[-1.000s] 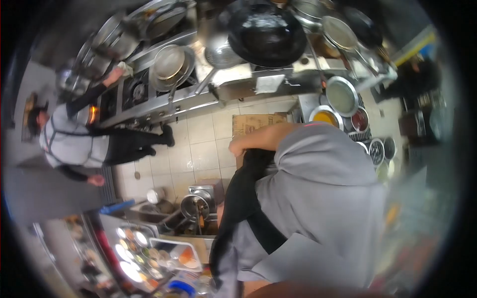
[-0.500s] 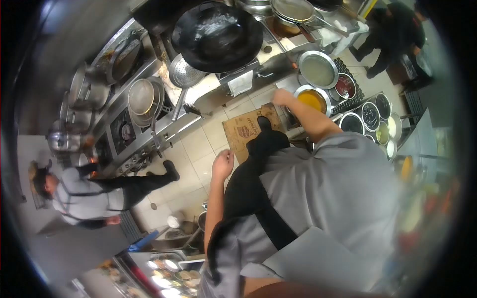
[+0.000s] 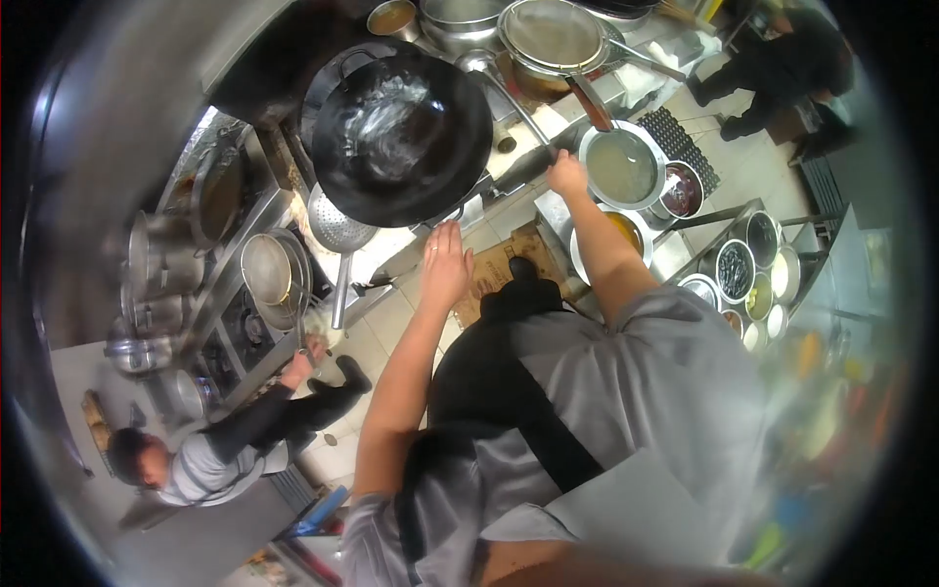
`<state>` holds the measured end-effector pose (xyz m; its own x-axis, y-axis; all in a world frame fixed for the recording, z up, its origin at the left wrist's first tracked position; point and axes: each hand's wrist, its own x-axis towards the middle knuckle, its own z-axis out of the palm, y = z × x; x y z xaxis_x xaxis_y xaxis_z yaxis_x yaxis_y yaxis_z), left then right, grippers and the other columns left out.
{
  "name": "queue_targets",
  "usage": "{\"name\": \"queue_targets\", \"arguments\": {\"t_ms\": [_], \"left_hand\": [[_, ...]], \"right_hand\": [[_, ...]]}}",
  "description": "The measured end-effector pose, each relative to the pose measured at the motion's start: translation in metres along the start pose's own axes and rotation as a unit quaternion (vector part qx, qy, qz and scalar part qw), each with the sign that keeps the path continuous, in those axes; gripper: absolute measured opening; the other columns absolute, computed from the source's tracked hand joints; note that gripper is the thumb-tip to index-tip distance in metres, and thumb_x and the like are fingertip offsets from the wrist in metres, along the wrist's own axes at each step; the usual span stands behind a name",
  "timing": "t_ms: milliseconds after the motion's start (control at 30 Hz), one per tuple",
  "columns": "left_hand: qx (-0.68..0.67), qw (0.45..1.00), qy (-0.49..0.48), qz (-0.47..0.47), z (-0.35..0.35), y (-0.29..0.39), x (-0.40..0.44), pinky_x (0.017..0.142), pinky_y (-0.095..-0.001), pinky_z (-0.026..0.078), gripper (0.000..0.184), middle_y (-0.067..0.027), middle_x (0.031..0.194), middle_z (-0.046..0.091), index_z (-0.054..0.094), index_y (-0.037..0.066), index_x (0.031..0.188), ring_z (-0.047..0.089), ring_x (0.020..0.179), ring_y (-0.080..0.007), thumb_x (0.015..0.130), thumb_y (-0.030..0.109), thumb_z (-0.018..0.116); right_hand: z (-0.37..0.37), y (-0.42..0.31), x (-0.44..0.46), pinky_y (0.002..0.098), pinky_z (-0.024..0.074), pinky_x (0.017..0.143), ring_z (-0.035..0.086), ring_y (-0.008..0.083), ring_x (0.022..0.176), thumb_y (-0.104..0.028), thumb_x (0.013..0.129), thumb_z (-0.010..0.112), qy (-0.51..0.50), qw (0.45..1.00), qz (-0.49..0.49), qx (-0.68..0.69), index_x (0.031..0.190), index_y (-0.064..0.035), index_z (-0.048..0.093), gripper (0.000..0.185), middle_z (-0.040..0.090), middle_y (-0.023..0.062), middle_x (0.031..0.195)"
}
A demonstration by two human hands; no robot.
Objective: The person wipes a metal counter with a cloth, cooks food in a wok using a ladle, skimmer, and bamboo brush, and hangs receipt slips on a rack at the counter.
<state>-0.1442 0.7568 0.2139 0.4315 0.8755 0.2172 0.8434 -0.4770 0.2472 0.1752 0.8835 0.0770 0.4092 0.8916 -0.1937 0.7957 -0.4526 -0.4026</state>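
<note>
Stove edge [image 3: 399, 258] near wok [image 3: 401, 137] and left hand [image 3: 448, 266]

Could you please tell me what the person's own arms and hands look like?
Loose grey short sleeves leave both forearms bare. The left hand and right hand are gloveless; a finger of the left seems to wear a ring.

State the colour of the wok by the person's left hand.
The wok is black, shown best in the head view.
</note>
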Motion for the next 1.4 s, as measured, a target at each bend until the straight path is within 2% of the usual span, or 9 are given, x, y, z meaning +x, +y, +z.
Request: {"name": "queue_targets", "arguments": {"t_ms": [133, 267, 533, 1000, 1200, 1233, 1300, 1333, 1400], "left_hand": [[-0.008, 0.991, -0.110, -0.077, 0.038, -0.012, 0.039, 0.107, -0.0488, 0.041, 0.059, -0.0233, 0.134, 0.054, 0.048, -0.007, 0.140, 0.050, 0.128, -0.0382, 0.092, 0.023, 0.065], [-0.008, 0.984, -0.098, -0.152, 0.052, -0.023, 0.071, 0.072, -0.0486, 0.057, 0.031, -0.0216, 0.089, 0.071, 0.058, 0.000, 0.105, 0.072, 0.083, -0.0362, 0.097, 0.029, 0.061], [0.080, 0.987, 0.124, -0.056, -0.013, -0.093, 0.117, 0.046, -0.0428, 0.054, 0.031, -0.0107, 0.057, 0.064, 0.058, 0.013, 0.072, 0.067, 0.051, -0.0300, 0.098, 0.029, 0.062], [-0.009, 0.994, 0.057, -0.095, 0.010, -0.214, 0.241, 0.065, -0.0531, 0.058, 0.024, -0.0204, 0.075, 0.071, 0.065, 0.007, 0.085, 0.072, 0.070, -0.0396, 0.097, 0.026, 0.056], [-0.092, 0.983, 0.007, -0.156, 0.011, -0.204, 0.252, 0.075, -0.0533, 0.056, 0.023, -0.0245, 0.087, 0.071, 0.063, 0.003, 0.092, 0.070, 0.083, -0.0432, 0.098, 0.024, 0.058], [-0.093, 0.982, 0.007, -0.167, 0.016, -0.207, 0.247, 0.075, -0.0533, 0.056, 0.023, -0.0245, 0.087, 0.071, 0.063, 0.003, 0.092, 0.070, 0.083, -0.0432, 0.098, 0.024, 0.058], [-0.144, 0.983, 0.051, -0.097, 0.023, -0.216, 0.235, 0.088, -0.0514, 0.053, 0.020, -0.0244, 0.104, 0.069, 0.065, 0.002, 0.102, 0.067, 0.099, -0.0420, 0.094, 0.019, 0.066], [-0.146, 0.983, 0.045, -0.101, 0.013, -0.210, 0.223, 0.088, -0.0514, 0.053, 0.020, -0.0244, 0.104, 0.069, 0.065, 0.002, 0.102, 0.067, 0.099, -0.0420, 0.094, 0.019, 0.066], [-0.102, 0.974, 0.201, -0.017, -0.011, -0.195, 0.193, 0.100, -0.0499, 0.046, 0.029, -0.0206, 0.120, 0.063, 0.065, 0.001, 0.115, 0.060, 0.113, -0.0397, 0.090, 0.015, 0.070]], "right_hand": [[0.027, 0.009, 0.044, 0.0536, 0.0525, 0.092, 0.065, 0.0466, 0.107, -0.026, 0.088, 0.067, -0.022, 0.995, -0.015, 0.091, 0.116, -0.0003, 0.057, 0.040, 0.069, 0.0290, 0.109], [0.000, -0.014, 0.037, 0.0548, 0.0523, 0.090, 0.067, 0.0472, 0.102, -0.030, 0.088, 0.065, -0.008, 0.995, 0.000, 0.099, 0.110, 0.0012, 0.063, 0.038, 0.070, 0.0296, 0.104], [-0.043, -0.043, 0.006, 0.0478, 0.0525, 0.066, 0.069, 0.0415, 0.071, -0.041, 0.091, 0.069, 0.063, 0.982, -0.067, 0.163, 0.093, 0.0045, 0.070, 0.045, 0.067, 0.0255, 0.074], [-0.082, -0.236, 0.129, 0.0535, 0.0531, 0.087, 0.066, 0.0460, 0.103, -0.043, 0.099, 0.053, 0.143, 0.978, -0.015, 0.150, 0.102, 0.0033, 0.070, 0.049, 0.067, 0.0350, 0.105], [-0.061, -0.259, 0.261, 0.0450, 0.0585, 0.074, 0.072, 0.0400, 0.084, -0.025, 0.095, 0.057, -0.081, 0.987, -0.114, -0.074, 0.107, -0.0004, 0.067, 0.029, 0.071, 0.0279, 0.100], [-0.067, -0.269, 0.268, 0.0445, 0.0593, 0.069, 0.073, 0.0388, 0.077, -0.022, 0.095, 0.058, -0.140, 0.975, -0.130, -0.113, 0.105, -0.0011, 0.067, 0.025, 0.072, 0.0270, 0.095], [-0.073, -0.280, 0.276, 0.0371, 0.0509, 0.048, 0.060, 0.0253, 0.052, -0.012, 0.093, 0.058, -0.215, 0.823, 0.080, 0.519, 0.092, -0.0051, 0.057, 0.007, 0.061, 0.0140, 0.070], [-0.079, -0.283, 0.273, 0.0371, 0.0509, 0.048, 0.060, 0.0253, 0.052, -0.012, 0.093, 0.058, -0.219, 0.823, 0.085, 0.517, 0.092, -0.0051, 0.057, 0.007, 0.061, 0.0140, 0.070], [-0.102, -0.296, 0.274, 0.0296, 0.0434, 0.044, 0.049, 0.0166, 0.050, -0.010, 0.102, 0.043, -0.271, 0.563, 0.243, 0.742, 0.089, -0.0066, 0.042, 0.014, 0.048, 0.0048, 0.063]]}}
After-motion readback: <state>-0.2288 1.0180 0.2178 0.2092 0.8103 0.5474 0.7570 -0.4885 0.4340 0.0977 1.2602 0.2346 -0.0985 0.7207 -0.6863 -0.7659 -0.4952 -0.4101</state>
